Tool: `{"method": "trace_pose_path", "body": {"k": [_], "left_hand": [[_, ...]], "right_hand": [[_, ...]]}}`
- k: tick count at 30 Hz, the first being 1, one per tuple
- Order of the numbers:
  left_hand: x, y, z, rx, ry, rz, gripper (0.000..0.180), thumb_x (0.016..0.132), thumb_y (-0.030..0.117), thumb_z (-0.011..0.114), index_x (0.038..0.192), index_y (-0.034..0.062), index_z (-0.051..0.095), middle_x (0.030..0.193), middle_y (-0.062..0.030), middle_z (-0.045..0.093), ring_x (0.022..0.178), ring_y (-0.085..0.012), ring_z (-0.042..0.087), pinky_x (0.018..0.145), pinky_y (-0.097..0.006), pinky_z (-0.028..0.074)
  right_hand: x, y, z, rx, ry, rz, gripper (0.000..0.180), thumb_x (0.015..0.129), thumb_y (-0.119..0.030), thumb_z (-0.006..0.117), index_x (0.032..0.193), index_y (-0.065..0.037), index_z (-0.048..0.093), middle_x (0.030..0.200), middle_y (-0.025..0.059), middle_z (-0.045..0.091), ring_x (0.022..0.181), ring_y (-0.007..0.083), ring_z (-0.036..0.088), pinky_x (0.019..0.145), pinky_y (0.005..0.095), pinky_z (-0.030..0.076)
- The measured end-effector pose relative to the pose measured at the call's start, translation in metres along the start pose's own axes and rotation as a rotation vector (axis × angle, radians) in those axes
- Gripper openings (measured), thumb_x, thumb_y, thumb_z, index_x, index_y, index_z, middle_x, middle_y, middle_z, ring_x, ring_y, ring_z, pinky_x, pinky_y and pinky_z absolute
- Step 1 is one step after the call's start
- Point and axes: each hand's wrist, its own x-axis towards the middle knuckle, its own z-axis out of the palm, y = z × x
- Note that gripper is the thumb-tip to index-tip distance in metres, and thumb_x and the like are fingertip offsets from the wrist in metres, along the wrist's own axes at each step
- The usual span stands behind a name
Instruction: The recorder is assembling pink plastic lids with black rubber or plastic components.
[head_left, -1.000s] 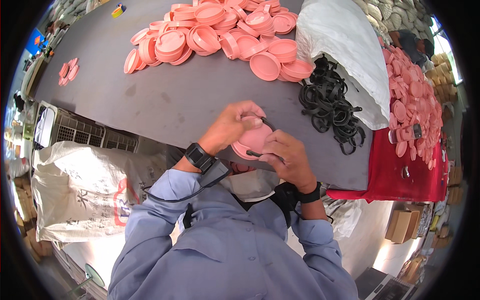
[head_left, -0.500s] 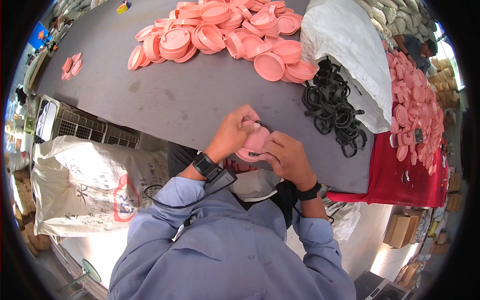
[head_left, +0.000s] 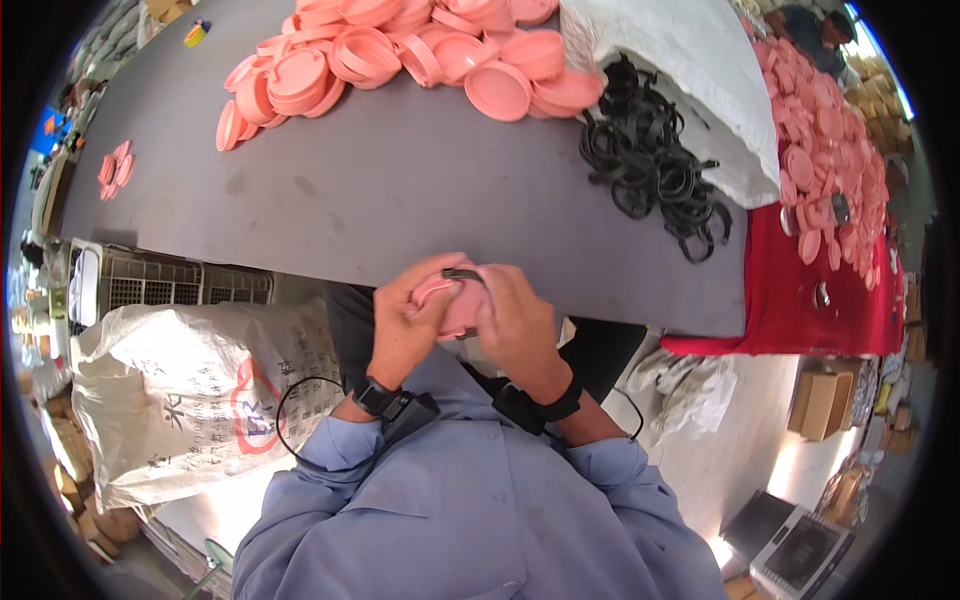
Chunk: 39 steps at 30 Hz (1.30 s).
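In the head view, both hands are working close to the chest, just below the near edge of the dark grey table (head_left: pixel 400 190). The left hand (head_left: pixel 408 322) is curling its fingers around the left side of a pink round lid (head_left: pixel 455 300), thumb lying over the top, and the right hand (head_left: pixel 515 322) is closing on the same lid from the right, so the lid is sitting clamped between the two palms. A black rubber ring (head_left: pixel 462 274) is showing at the lid's upper edge (only a short arc of it is peeking out past the fingers), and how far it is seated on the lid I cannot tell.

Farther up the table, a heap of pink lids (head_left: pixel 400 50) is lying well apart from the hands, and a tangle of black rings (head_left: pixel 655 170) is spilling beside a white sack (head_left: pixel 690 70). To the right, more pink lids (head_left: pixel 830 150) are spreading over a red cloth (head_left: pixel 800 310). At the left, a printed white woven bag (head_left: pixel 190 390) is standing just beside the person's knee, under the table edge.
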Motion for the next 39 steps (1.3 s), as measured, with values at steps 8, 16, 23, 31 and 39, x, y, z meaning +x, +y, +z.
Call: {"method": "trace_pose_path", "body": {"k": [8,16,23,31,39], "left_hand": [[-0.046,-0.05,-0.058,-0.262,-0.005,-0.306,0.055,0.084,-0.01,0.047,0.137,-0.0037,0.06,0.121,-0.0107,0.069,0.111,-0.0162,0.066,0.098,-0.03,0.053],[-0.056,-0.046,-0.04,-0.439,-0.069,-0.338,0.055,0.092,-0.004,0.053,0.146,-0.0029,0.048,0.134,-0.0105,0.061,0.12,-0.0149,0.061,0.101,-0.029,0.05],[-0.054,-0.031,-0.037,0.072,-0.229,-0.109,0.053,0.093,-0.003,0.058,0.145,-0.0019,0.05,0.132,-0.0096,0.062,0.124,-0.016,0.058,0.107,-0.03,0.045],[-0.036,-0.009,-0.047,0.134,-0.389,-0.059,0.049,0.097,-0.001,0.054,0.145,-0.0009,0.047,0.135,-0.0121,0.058,0.128,-0.0188,0.055,0.112,-0.032,0.041],[-0.033,-0.012,-0.042,0.157,-0.439,-0.083,0.048,0.099,0.001,0.056,0.145,-0.0001,0.046,0.138,-0.0121,0.055,0.13,-0.0203,0.053,0.112,-0.033,0.04]], "right_hand": [[-0.037,-0.039,0.02,0.25,-0.448,0.092,0.047,0.089,-0.01,0.07,0.134,-0.002,0.057,0.114,0.019,0.067,0.085,0.0363,0.071,0.068,0.0442,0.057],[-0.042,-0.022,0.019,0.4,-0.265,0.082,0.057,0.089,-0.022,0.076,0.14,-0.009,0.053,0.117,0.0121,0.069,0.096,0.0346,0.071,0.074,0.0429,0.058],[-0.038,-0.019,0.009,0.147,-0.274,0.093,0.03,0.092,-0.016,0.072,0.12,-0.007,0.066,0.109,0.0128,0.071,0.087,0.0331,0.071,0.072,0.0416,0.056],[-0.029,-0.004,0.017,0.419,-0.111,0.213,0.015,0.093,-0.004,0.063,0.105,-0.003,0.07,0.095,0.0173,0.071,0.084,0.0351,0.07,0.073,0.04,0.055],[-0.033,0.001,0.024,0.305,-0.016,0.213,0.012,0.096,-0.001,0.063,0.106,0.0,0.071,0.092,0.016,0.072,0.079,0.0297,0.07,0.072,0.0341,0.054]]}}
